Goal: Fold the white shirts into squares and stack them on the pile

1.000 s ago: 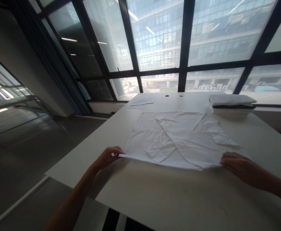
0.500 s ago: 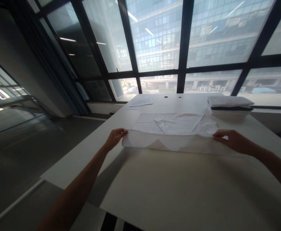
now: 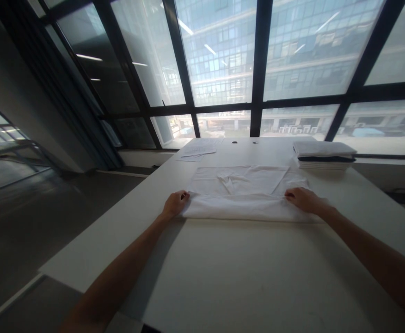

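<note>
A white cloth garment (image 3: pixel 237 206), perhaps a shirt, lies on the white table (image 3: pixel 244 268) with its near part folded over toward the window. My left hand (image 3: pixel 176 203) pinches the left end of the folded edge, low against the tabletop. On the other side, my right hand (image 3: pixel 303 199) has its fingers closed on the same edge, a little in from the right end. Creases run across the flat far part of the cloth between both hands.
A stack of folded cloth (image 3: pixel 323 155), white with one dark layer, sits at the table's far right. Sheets of paper (image 3: pixel 198 151) lie at the far left. Two small round holes are near the back edge. Large windows (image 3: pixel 219 55) stand behind the table.
The folded flap has come down from a raised, shaded position and now lies flatter on the cloth. My right hand has moved inward to the left along the edge; the view has shifted slightly.
</note>
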{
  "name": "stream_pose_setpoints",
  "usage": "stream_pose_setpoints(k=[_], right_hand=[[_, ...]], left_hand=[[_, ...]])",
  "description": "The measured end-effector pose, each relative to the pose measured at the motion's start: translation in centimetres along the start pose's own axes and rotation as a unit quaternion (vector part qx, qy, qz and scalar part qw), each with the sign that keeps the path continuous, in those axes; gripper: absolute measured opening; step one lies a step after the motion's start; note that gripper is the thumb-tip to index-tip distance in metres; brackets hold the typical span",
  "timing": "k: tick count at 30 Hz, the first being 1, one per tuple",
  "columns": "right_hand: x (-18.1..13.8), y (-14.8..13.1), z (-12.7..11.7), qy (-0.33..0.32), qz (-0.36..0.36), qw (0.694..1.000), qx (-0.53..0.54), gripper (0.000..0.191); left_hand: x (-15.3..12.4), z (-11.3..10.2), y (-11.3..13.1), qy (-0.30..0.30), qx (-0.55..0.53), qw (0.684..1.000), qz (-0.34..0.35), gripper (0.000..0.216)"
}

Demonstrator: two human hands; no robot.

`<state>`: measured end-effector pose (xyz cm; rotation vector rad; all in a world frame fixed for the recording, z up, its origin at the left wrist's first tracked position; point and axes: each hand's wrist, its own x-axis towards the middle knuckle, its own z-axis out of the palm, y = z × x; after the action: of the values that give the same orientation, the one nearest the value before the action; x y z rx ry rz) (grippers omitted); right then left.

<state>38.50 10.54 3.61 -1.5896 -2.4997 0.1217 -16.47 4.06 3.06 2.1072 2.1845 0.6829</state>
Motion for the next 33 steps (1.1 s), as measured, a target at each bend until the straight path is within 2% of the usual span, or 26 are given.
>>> stream_pose_setpoints(k=[5, 13, 19, 22, 24, 26, 29, 31, 33], right_hand=[[-0.9, 0.0, 1.4, 0.020, 0.015, 1.000, 0.018, 0.027], [-0.9, -0.4, 1.3, 0.146, 0.041, 0.988, 0.002, 0.022], [-0.6, -0.5, 2.1, 0.102, 0.030, 0.994, -0.021, 0.023], [-0.6, -0.4, 2.6, 0.104, 0.027, 0.994, -0.021, 0.025], [-0.5, -0.3, 2.7, 0.106, 0.027, 0.994, -0.023, 0.025], [-0.5, -0.3, 2.8, 0.107, 0.025, 0.994, -0.025, 0.025], [-0.6, -0.3, 2.8, 0.114, 0.021, 0.993, -0.030, 0.024], [-0.7, -0.4, 2.8, 0.117, 0.022, 0.992, -0.034, 0.025], [-0.8, -0.4, 2.8, 0.119, 0.022, 0.992, -0.036, 0.025]], left_hand=[[0.2, -0.4, 0.2, -0.019, 0.045, 0.999, -0.011, 0.033], [1.1, -0.9, 0.5, -0.029, 0.055, 0.998, -0.032, 0.034], [0.5, -0.9, 0.9, -0.044, 0.121, 0.991, -0.032, 0.033], [0.0, -1.4, 2.5, 0.011, 0.129, 0.992, 0.014, 0.031], [-0.6, -1.3, 4.8, 0.038, 0.106, 0.990, 0.089, 0.036], [-1.5, -0.5, 7.6, 0.000, 0.062, 0.980, 0.187, 0.045], [-3.2, 1.7, 11.0, -0.115, 0.032, 0.949, 0.293, 0.057], [-4.1, 3.2, 11.8, -0.171, 0.029, 0.938, 0.301, 0.063], [-4.7, 4.3, 11.6, -0.200, 0.030, 0.939, 0.277, 0.067]])
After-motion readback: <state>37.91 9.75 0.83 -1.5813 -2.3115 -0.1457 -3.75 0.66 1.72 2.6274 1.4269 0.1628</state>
